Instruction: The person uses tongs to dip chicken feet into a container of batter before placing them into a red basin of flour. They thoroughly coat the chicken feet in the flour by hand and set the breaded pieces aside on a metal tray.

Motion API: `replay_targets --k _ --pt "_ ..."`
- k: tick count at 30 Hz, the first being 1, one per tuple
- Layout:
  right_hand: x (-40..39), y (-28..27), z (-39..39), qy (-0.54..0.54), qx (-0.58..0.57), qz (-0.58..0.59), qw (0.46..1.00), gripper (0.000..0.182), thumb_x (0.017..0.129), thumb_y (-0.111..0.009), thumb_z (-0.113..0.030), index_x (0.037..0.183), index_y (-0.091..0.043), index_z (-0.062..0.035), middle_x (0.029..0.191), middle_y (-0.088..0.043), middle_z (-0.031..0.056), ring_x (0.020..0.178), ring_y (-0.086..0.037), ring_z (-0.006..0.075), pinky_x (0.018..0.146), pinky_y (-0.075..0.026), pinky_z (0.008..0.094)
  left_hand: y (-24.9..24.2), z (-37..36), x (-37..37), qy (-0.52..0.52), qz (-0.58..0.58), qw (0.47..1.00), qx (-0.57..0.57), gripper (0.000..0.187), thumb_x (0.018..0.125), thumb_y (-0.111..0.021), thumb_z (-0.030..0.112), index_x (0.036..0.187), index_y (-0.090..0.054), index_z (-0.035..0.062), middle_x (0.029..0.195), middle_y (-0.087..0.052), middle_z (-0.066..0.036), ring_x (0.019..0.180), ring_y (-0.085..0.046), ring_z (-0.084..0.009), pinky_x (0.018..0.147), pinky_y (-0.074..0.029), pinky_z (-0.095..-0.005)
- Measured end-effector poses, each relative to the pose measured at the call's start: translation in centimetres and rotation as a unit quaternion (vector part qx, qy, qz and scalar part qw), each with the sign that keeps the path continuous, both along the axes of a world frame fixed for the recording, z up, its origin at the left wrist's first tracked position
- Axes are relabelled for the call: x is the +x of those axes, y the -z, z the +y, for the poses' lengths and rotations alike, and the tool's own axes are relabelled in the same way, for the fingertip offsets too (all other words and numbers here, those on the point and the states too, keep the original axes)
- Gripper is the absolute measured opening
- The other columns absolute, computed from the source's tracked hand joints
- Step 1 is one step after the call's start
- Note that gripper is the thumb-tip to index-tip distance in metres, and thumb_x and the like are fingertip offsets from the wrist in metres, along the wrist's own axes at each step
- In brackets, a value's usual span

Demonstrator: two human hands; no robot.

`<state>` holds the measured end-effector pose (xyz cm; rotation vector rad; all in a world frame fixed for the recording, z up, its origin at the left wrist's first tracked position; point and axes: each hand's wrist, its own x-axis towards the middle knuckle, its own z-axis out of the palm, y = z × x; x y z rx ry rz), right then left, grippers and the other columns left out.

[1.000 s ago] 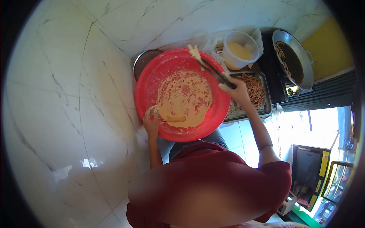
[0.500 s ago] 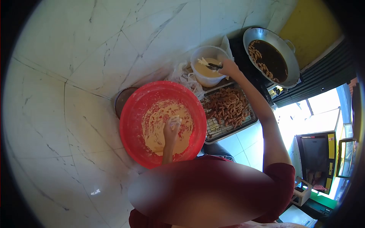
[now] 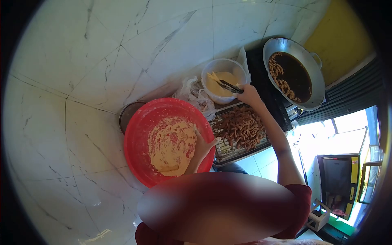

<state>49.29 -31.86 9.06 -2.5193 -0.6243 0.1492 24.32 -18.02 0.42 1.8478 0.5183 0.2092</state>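
My right hand [image 3: 250, 96] is closed around black-handled tongs [image 3: 231, 86] above a white plastic tub [image 3: 213, 97]. Pale batter [image 3: 225, 84] fills the tub's lower part, and light yellowish strips [image 3: 212, 76] show at the tongs' tips. Over the right side of a large red basin [image 3: 136, 134], my left hand [image 3: 201, 145] has its fingers apart and holds nothing. White coating clings to its fingertips. Flour [image 3: 167, 143] covers the basin's bottom in a thin, patchy layer. One flour-coated piece [image 3: 168, 168] lies near the basin's close edge.
A tray with a wire rack [image 3: 222, 154] holds a heap of brown fried strips [image 3: 243, 130] right of the basin. Farther right, a wide metal wok [image 3: 314, 96] contains dark oil and frying pieces. A plastic bag [image 3: 192, 92] sits between basin and tub, against the tiled wall [image 3: 163, 24].
My left hand has moved right from the basin's middle, and its curled fingers have spread. My right hand still holds the tongs at the tub, at a changed angle. The whole view has shifted slightly.
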Motion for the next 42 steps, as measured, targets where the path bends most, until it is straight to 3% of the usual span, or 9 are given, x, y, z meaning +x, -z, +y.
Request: replay_targets --k 6,13,19,22,26,31,37,40,42 --pt "-4.9 -0.1 -0.9 0.068 0.179 0.018 0.981 0.044 0.069 -0.069 -0.028 0.102 -0.063 -0.0001 0.08 -0.064 0.0185 0.071 -0.063 0.0288 0.064 -0.049 0.0346 2.0 0.4 -0.1 0.033 0.045 0.995 -0.081 0.102 0.072 -0.073 0.034 0.133 -0.006 -0.0128 0.133 -0.033 -0.024 0.126 -0.032 -0.0292 0.104 -0.024 -0.0345" --pt "-7.8 1.7 0.7 0.083 0.305 -0.001 0.949 0.042 0.077 -0.068 -0.017 0.108 -0.057 0.0087 0.088 -0.067 0.0136 0.08 -0.059 0.0084 0.072 -0.047 0.0259 1.8 0.6 -0.1 0.052 0.055 0.993 -0.092 0.112 0.072 -0.071 0.04 0.134 0.007 -0.0104 0.139 -0.02 -0.032 0.132 -0.022 -0.0338 0.106 -0.022 -0.0335" --pt "-9.0 2.5 1.3 0.102 0.274 0.054 0.955 0.041 0.076 -0.069 -0.018 0.107 -0.058 0.007 0.092 -0.066 0.0152 0.083 -0.059 0.0085 0.075 -0.046 0.0245 2.3 0.6 -0.2 0.05 0.059 0.994 -0.079 0.114 0.072 -0.071 0.04 0.135 0.011 -0.0069 0.139 -0.02 -0.033 0.132 -0.022 -0.0347 0.106 -0.022 -0.0336" --pt "-9.2 3.0 1.5 0.111 0.283 0.058 0.951 0.044 0.074 -0.07 -0.021 0.107 -0.058 0.006 0.077 -0.065 0.0165 0.065 -0.06 0.0105 0.064 -0.047 0.0259 2.7 0.6 -0.3 0.047 0.048 0.995 -0.077 0.113 0.072 -0.071 0.04 0.136 0.01 -0.0063 0.138 -0.02 -0.033 0.132 -0.023 -0.0352 0.105 -0.022 -0.0336" --pt "-9.4 2.2 1.5 0.111 0.291 0.041 0.949 0.039 0.076 -0.069 -0.018 0.105 -0.059 0.0064 0.085 -0.066 0.0156 0.078 -0.06 0.0093 0.072 -0.047 0.0255 4.5 0.5 -0.3 0.035 -0.007 0.997 -0.073 0.093 0.075 -0.072 0.031 0.131 -0.011 -0.0109 0.129 -0.038 -0.021 0.123 -0.036 -0.0269 0.103 -0.026 -0.035" --pt "-9.3 3.4 1.3 0.112 0.267 0.028 0.957 0.046 0.074 -0.069 -0.021 0.11 -0.057 0.0041 0.079 -0.066 0.0165 0.068 -0.063 0.0126 0.065 -0.048 0.0268 4.1 0.5 -0.4 0.038 0.01 0.996 -0.075 0.092 0.075 -0.071 0.03 0.131 -0.01 -0.0111 0.131 -0.036 -0.021 0.123 -0.035 -0.0268 0.103 -0.026 -0.0353" --pt "-9.4 3.1 1.3 0.112 0.263 0.028 0.958 0.04 0.075 -0.07 -0.018 0.104 -0.059 0.0072 0.081 -0.066 0.0162 0.076 -0.059 0.0085 0.069 -0.047 0.0269 2.7 0.3 -0.3 0.022 0.014 0.997 -0.071 0.101 0.073 -0.072 0.035 0.132 -0.006 -0.0126 0.132 -0.033 -0.024 0.125 -0.033 -0.0293 0.104 -0.025 -0.0361" --pt "-9.3 3.2 1.2 0.104 0.265 0.046 0.958 0.047 0.073 -0.069 -0.02 0.111 -0.056 0.0054 0.093 -0.065 0.0207 0.085 -0.065 0.023 0.075 -0.047 0.0303 2.7 0.3 -0.4 0.024 0.004 0.996 -0.081 0.106 0.073 -0.072 0.038 0.133 -0.001 -0.014 0.133 -0.031 -0.026 0.127 -0.031 -0.0308 0.105 -0.024 -0.0362" --pt "-9.4 2.9 1.3 0.104 0.29 0.033 0.951 0.047 0.073 -0.069 -0.02 0.11 -0.056 0.0059 0.094 -0.064 0.0207 0.087 -0.065 0.0229 0.076 -0.047 0.03 2.2 0.3 -0.3 0.024 0.008 0.997 -0.074 0.108 0.073 -0.071 0.039 0.133 0.002 -0.0144 0.135 -0.029 -0.026 0.128 -0.029 -0.0312 0.105 -0.023 -0.0361"
